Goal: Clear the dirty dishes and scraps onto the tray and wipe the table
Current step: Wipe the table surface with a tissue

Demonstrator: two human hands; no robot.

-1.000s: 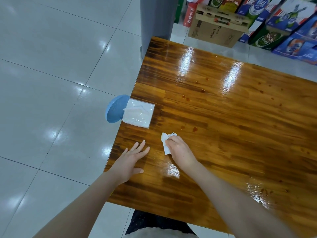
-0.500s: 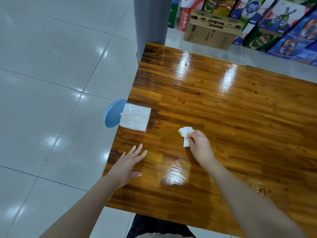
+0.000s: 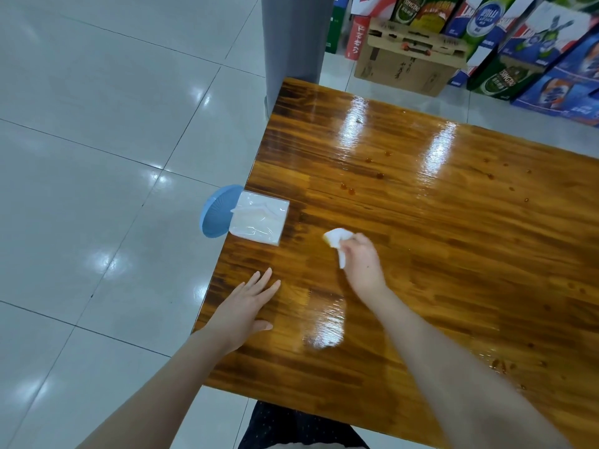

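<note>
My right hand (image 3: 361, 268) is closed on a crumpled white tissue (image 3: 338, 239) stained yellow at its tip, pressed onto the glossy wooden table (image 3: 453, 254). My left hand (image 3: 243, 311) lies flat on the table near its left edge, fingers spread, holding nothing. Small reddish sauce drops (image 3: 348, 189) dot the wood beyond the tissue, and more spots (image 3: 499, 364) sit at the near right. No tray is in view.
A clear pack of white napkins (image 3: 259, 222) sits at the table's left edge. A blue round stool (image 3: 215, 210) stands just beside it on the tiled floor. A grey pillar (image 3: 296, 43) rises at the far corner, with stacked beer cartons (image 3: 486, 50) behind the table.
My right hand slid the tissue away from me and to the right across the wood, and the tissue picked up a yellow stain. My left hand stayed flat in place.
</note>
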